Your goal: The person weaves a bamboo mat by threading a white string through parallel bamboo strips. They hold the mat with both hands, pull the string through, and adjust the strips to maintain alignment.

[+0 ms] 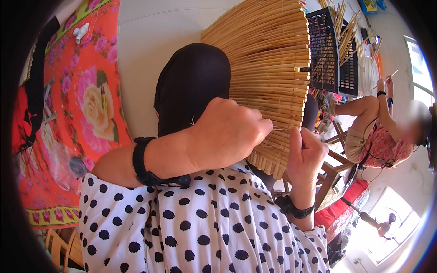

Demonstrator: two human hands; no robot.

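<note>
A mat of thin yellow reed sticks (268, 59), bound side by side, lies across my dark-clad knees and runs away from me. My left hand (232, 129) is closed in a fist over the mat's near left part. Fine pale threads (276, 128) show at its fingers, whose tips are hidden. At the mat's right edge my right hand (306, 149) pinches the stick ends between thumb and fingers. Shorter stick ends (266, 164) stick out at the near end, below my hands.
A red floral cloth (93, 150) spreads on the left, with a small white object (81, 33) on it. Black plastic crates (324, 50) holding loose sticks (347, 36) stand beyond the mat. At right, another person (387, 136) sits with a stick in hand, near a wooden stool (334, 179).
</note>
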